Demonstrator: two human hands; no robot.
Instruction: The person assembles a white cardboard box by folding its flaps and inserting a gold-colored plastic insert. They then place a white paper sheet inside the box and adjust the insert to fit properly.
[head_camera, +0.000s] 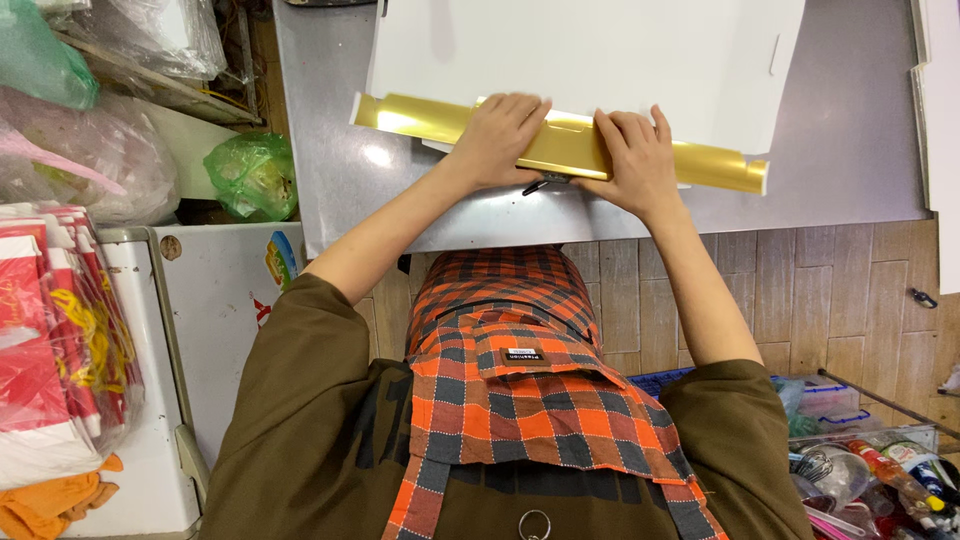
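Left hand (497, 137) flat, fingers extended, pressing long gold-faced cardboard flap (430, 118) | right hand (637, 160) likewise flat, gripping nothing | flap lies along near edge of white cardboard sheet (600, 50) on grey metal tabletop (850, 150) | even pressure along the crease should keep the fold straight.

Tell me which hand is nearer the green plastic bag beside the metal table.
Left. The left hand presses the gold card strip on the side toward the green plastic bag; the right hand presses the same strip farther away from it.
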